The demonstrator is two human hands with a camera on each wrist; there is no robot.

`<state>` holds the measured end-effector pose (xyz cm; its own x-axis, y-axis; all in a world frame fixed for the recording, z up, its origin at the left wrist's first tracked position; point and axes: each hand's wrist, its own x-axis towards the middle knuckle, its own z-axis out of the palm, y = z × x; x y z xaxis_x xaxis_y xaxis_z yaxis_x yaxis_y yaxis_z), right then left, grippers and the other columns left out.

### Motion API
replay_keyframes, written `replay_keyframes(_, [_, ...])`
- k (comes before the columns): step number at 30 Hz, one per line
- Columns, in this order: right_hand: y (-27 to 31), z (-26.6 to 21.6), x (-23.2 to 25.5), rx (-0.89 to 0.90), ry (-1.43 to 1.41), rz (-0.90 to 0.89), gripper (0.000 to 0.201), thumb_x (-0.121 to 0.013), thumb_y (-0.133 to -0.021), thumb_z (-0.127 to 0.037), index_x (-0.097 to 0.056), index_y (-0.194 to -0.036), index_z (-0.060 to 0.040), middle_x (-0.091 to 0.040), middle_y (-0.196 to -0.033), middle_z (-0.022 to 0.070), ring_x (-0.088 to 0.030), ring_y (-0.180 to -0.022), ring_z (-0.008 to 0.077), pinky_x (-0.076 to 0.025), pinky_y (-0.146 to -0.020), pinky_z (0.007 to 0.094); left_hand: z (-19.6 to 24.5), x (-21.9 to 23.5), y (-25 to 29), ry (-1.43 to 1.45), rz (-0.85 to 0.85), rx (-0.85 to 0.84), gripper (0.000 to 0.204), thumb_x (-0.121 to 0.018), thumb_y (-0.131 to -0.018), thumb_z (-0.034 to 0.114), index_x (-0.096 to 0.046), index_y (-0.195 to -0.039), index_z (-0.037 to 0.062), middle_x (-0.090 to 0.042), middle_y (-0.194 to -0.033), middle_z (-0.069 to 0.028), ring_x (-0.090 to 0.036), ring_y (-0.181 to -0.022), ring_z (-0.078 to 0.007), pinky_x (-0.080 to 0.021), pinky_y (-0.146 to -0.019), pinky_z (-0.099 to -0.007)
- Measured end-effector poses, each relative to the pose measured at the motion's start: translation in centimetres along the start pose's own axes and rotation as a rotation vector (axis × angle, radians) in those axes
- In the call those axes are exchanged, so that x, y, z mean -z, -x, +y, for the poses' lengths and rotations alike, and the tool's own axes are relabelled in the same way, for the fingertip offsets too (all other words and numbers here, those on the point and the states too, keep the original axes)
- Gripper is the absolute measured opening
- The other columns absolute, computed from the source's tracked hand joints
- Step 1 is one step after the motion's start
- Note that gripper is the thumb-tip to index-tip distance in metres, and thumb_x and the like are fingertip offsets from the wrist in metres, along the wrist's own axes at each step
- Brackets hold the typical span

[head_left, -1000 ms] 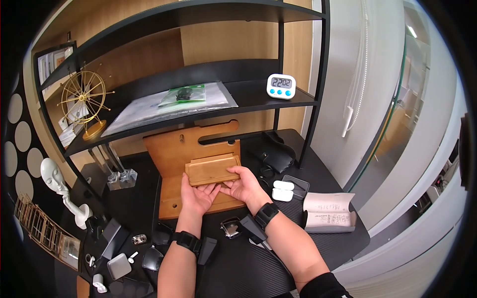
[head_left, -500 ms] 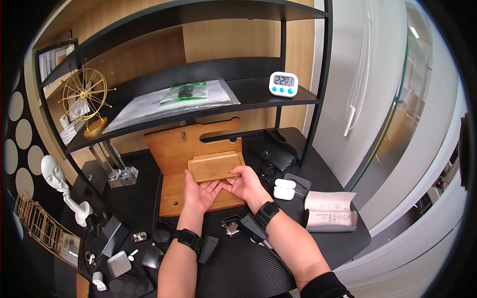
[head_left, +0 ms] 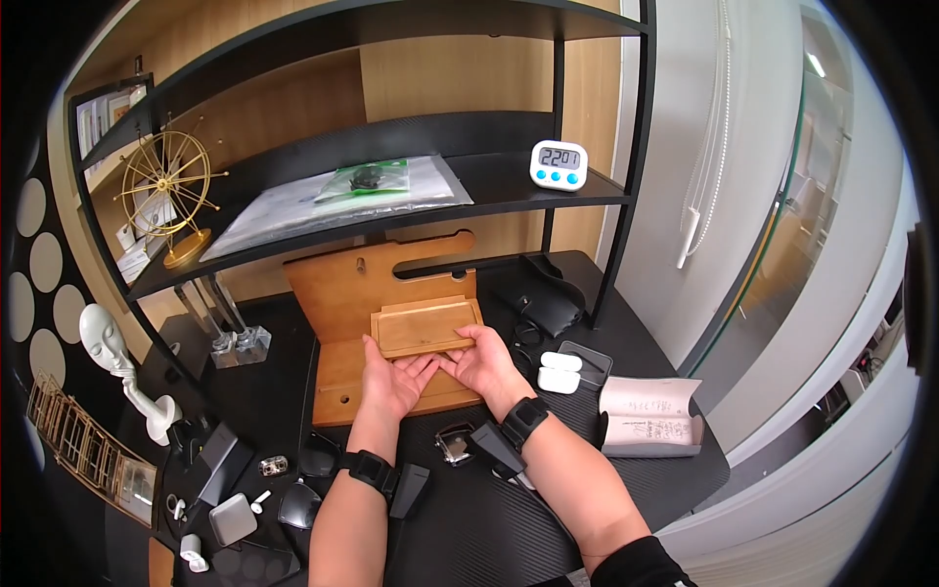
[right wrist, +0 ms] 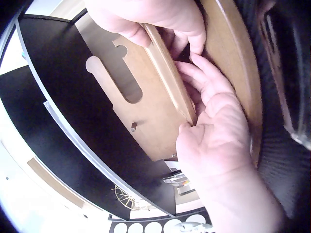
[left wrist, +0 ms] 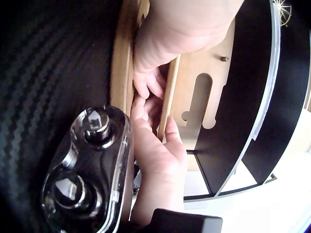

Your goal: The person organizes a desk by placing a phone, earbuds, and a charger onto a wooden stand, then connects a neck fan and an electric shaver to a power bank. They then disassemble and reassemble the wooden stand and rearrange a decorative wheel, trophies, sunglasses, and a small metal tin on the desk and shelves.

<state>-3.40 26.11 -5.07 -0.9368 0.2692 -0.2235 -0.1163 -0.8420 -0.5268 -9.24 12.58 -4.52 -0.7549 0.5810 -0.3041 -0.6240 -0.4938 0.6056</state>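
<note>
A small wooden tray [head_left: 425, 328] with a raised rim is held between both hands, tilted so its inside shows in the head view. My left hand [head_left: 391, 383] supports its left side, thumb along the edge and fingers curled beneath. The right hand [head_left: 481, 360] grips the right front corner, its thumb over the rim. The fingers of both hands come together under the tray, as the left wrist view shows. Behind and below stands a wooden stand [head_left: 333, 298], with an upright back panel, a rounded slot, a peg and a flat base [head_left: 333, 403].
Close in front lie a watch [head_left: 454, 446] and sunglasses [head_left: 299, 507]. On the right are a white earbud case [head_left: 558, 374], a black pouch [head_left: 548, 303] and an open glasses case [head_left: 650, 430]. Above, a shelf holds a timer [head_left: 558, 166] and plastic bags [head_left: 342, 201].
Both hands and the tray hold nearly the same pose. The whole head view shifts slightly, and the timer reading goes from 2202 to 2201.
</note>
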Motion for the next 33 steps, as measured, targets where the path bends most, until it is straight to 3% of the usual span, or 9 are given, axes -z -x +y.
replay_keyframes(10, [-0.5, 0.4, 0.2, 0.062, -0.004, 0.047, 0.028, -0.04, -0.093, -0.013, -0.046, -0.12, -0.0073, -0.056, -0.116, 0.0115, -0.055, -0.107, 0.0253, -0.042, -0.094, 0.0422, -0.1, 0.2, -0.1, 0.008, -0.029, 0.004, 0.073, -0.016, -0.093, 0.063, -0.041, -0.129, 0.0045, -0.054, -0.12, -0.0169, -0.05, -0.117, -0.0302, -0.038, -0.102, -0.0444])
replay_keyframes(16, [-1.1, 0.6, 0.9, 0.087, -0.023, 0.033, 0.023, -0.046, -0.092, -0.01, -0.047, -0.115, -0.0133, -0.056, -0.111, 0.0086, -0.056, -0.102, 0.0256, -0.042, -0.089, 0.0458, 0.0, 0.2, -0.1, 0.008, -0.029, 0.0, 0.073, -0.016, -0.093, 0.062, -0.041, -0.13, 0.0045, -0.054, -0.12, -0.0173, -0.05, -0.117, -0.0306, -0.038, -0.102, -0.045])
replay_keyframes(29, [-0.4, 1.0, 0.1, 0.189, -0.015, 0.076, 0.022, -0.048, -0.092, -0.01, -0.047, -0.113, -0.0138, -0.056, -0.111, 0.008, -0.056, -0.1, 0.0259, -0.043, -0.088, 0.046, 0.0, 0.0, 0.1, -0.001, -0.027, 0.005, 0.07, -0.015, -0.094, 0.06, -0.039, -0.131, 0.0054, -0.054, -0.12, -0.0175, -0.049, -0.118, -0.0311, -0.036, -0.103, -0.0456])
replay_keyframes(33, [-0.4, 0.8, 0.0, 0.161, -0.005, 0.085, 0.026, -0.043, -0.094, -0.014, -0.046, -0.12, -0.0112, -0.056, -0.112, 0.0088, -0.057, -0.102, 0.0245, -0.045, -0.088, 0.0412, -0.1, 0.3, -0.1, 0.003, -0.065, -0.002, 0.074, -0.017, -0.093, 0.062, -0.033, -0.134, 0.0021, -0.048, -0.125, -0.0219, -0.043, -0.123, -0.0341, -0.036, -0.104, -0.0448])
